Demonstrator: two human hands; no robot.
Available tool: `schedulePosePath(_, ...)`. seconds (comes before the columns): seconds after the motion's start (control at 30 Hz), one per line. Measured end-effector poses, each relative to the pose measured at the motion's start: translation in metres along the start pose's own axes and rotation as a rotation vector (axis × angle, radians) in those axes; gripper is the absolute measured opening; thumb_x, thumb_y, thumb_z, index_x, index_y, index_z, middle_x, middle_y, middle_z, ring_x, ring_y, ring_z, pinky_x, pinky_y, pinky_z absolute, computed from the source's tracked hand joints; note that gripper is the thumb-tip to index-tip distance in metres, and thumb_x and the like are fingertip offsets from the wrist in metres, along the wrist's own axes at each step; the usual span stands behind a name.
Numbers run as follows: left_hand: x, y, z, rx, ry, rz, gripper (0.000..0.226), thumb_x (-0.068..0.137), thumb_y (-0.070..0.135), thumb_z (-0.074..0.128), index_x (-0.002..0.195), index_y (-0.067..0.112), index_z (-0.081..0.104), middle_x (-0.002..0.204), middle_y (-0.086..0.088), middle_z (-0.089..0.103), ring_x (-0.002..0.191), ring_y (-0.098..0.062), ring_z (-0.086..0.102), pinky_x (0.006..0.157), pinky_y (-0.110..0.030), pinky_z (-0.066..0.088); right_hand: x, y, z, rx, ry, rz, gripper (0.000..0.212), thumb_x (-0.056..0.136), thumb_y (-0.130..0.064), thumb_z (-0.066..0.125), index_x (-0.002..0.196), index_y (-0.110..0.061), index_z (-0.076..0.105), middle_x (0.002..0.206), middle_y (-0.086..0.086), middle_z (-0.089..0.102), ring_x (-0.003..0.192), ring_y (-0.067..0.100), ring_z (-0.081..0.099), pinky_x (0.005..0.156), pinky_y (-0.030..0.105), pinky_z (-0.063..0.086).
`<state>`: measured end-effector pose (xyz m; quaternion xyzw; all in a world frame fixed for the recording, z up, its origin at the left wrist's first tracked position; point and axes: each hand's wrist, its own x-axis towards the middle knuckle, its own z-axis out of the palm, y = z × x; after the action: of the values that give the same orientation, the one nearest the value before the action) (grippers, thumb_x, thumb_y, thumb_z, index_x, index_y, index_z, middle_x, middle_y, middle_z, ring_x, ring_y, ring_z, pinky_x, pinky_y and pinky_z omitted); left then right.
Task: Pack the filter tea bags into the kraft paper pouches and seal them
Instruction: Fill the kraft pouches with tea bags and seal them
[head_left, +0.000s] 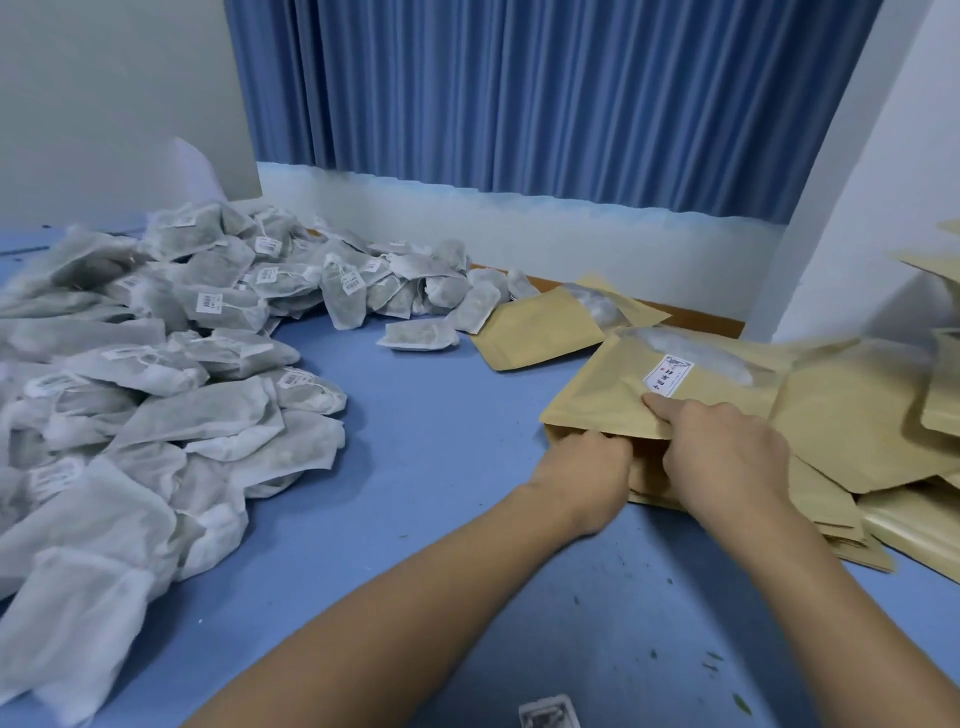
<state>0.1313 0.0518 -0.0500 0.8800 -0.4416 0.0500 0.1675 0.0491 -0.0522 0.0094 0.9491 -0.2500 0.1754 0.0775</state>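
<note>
Head view: left hand (589, 460), right hand (727, 449) grip pouch (608, 395) at near edge, table (441, 415) alongside.

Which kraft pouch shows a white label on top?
The labelled pouch, whose near edge the left grip and right grip hold. The far pouch, up and to its left, shows no label.

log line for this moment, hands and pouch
phase: opening pouch | left hand: fingers tucked into kraft pouch mouth | right hand: pinches upper lip | tea bags: piled on table, left
</note>
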Motion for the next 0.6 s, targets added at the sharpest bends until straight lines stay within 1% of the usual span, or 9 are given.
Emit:
schedulePosePath(0.17,-0.061,-0.031,-0.041,0.121,0.233,-0.045,0.018,0.097,0.028,0.041,0.091,0.017,0.054,0.086,-0.005,0.064,0.079,-0.033,0.059,0.059,-0.034,0.031,-0.012,-0.013,0.002,-0.039,-0.032,-0.029,0.063,0.083,-0.008,0.045,0.135,-0.043,0.047,0.075,-0.001,0.050,0.082,0.029,0.065,0.062,0.029,0.040)
schedulePosePath(0.2,-0.070,-0.038,-0.052,0.161,0.296,-0.124,0.018,0.096,0.029,0.041,0.090,0.018,0.055,0.085,-0.003,0.063,0.080,-0.032,0.060,0.062,-0.034,0.035,-0.013,-0.015,0.002,-0.042,-0.034,-0.037,0.064,0.082,-0.007,0.044,0.135,-0.043,0.047,0.077,0.000,0.053,0.082,0.029,0.065,0.062,0.030,0.040)
schedulePosePath(0.23,-0.077,-0.047,-0.062,0.225,0.351,-0.217,0.018,0.094,0.030,0.043,0.091,0.020,0.058,0.089,0.000,0.063,0.086,-0.029,0.061,0.074,-0.035,0.040,-0.013,-0.016,0.001,-0.047,-0.034,-0.041,0.064,0.083,-0.006,0.044,0.135,-0.043,0.047,0.081,0.000,0.057,0.083,0.028,0.065,0.062,0.030,0.040)
schedulePosePath(0.27,-0.084,-0.056,-0.070,0.309,0.388,-0.314,0.017,0.092,0.029,0.046,0.093,0.022,0.061,0.098,0.001,0.062,0.096,-0.028,0.060,0.094,-0.043,0.039,-0.014,-0.018,0.001,-0.055,-0.034,-0.044,0.064,0.083,-0.006,0.044,0.135,-0.043,0.046,0.086,0.000,0.060,0.083,0.028,0.065,0.062,0.030,0.039)
schedulePosePath(0.3,-0.091,-0.065,-0.075,0.387,0.391,-0.403,0.016,0.089,0.028,0.050,0.098,0.023,0.062,0.111,0.000,0.059,0.109,-0.029,0.055,0.108,-0.058,0.027,-0.016,-0.020,0.001,-0.063,-0.032,-0.051,0.065,0.083,-0.006,0.044,0.137,-0.044,0.045,0.089,0.000,0.062,0.084,0.028,0.065,0.062,0.029,0.038)
schedulePosePath(0.33,-0.098,-0.074,-0.078,0.443,0.356,-0.501,0.020,0.088,0.026,0.053,0.106,0.025,0.061,0.126,-0.003,0.052,0.122,-0.032,0.047,0.109,-0.072,0.013,-0.017,-0.022,0.001,-0.068,-0.032,-0.058,0.066,0.084,-0.006,0.044,0.138,-0.045,0.044,0.091,0.000,0.062,0.084,0.028,0.064,0.061,0.029,0.037)
schedulePosePath(0.4,-0.110,-0.090,-0.080,0.436,0.226,-0.681,0.032,0.087,0.020,0.054,0.118,0.028,0.055,0.146,-0.007,0.034,0.138,-0.038,0.027,0.102,-0.084,0.001,-0.019,-0.025,0.001,-0.065,-0.029,-0.066,0.068,0.084,-0.006,0.043,0.139,-0.045,0.043,0.094,0.001,0.064,0.085,0.029,0.064,0.061,0.029,0.036)
schedulePosePath(0.5,-0.118,-0.103,-0.077,0.329,0.113,-0.830,0.036,0.089,0.011,0.048,0.120,0.028,0.053,0.146,-0.009,0.028,0.137,-0.041,0.024,0.102,-0.083,0.004,-0.022,-0.027,0.000,-0.067,-0.036,-0.069,0.070,0.084,-0.006,0.042,0.142,-0.046,0.040,0.095,0.001,0.064,0.086,0.029,0.064,0.061,0.029,0.036)
schedulePosePath(0.6,-0.118,-0.106,-0.077,0.263,0.177,-0.797,0.036,0.088,0.002,0.049,0.120,0.019,0.052,0.139,-0.012,0.034,0.126,-0.039,0.037,0.104,-0.063,0.034,-0.023,-0.025,-0.002,-0.031,-0.046,-0.064,0.072,0.083,-0.007,0.043,0.142,-0.047,0.041,0.093,0.002,0.063,0.084,0.030,0.064,0.061,0.030,0.039)
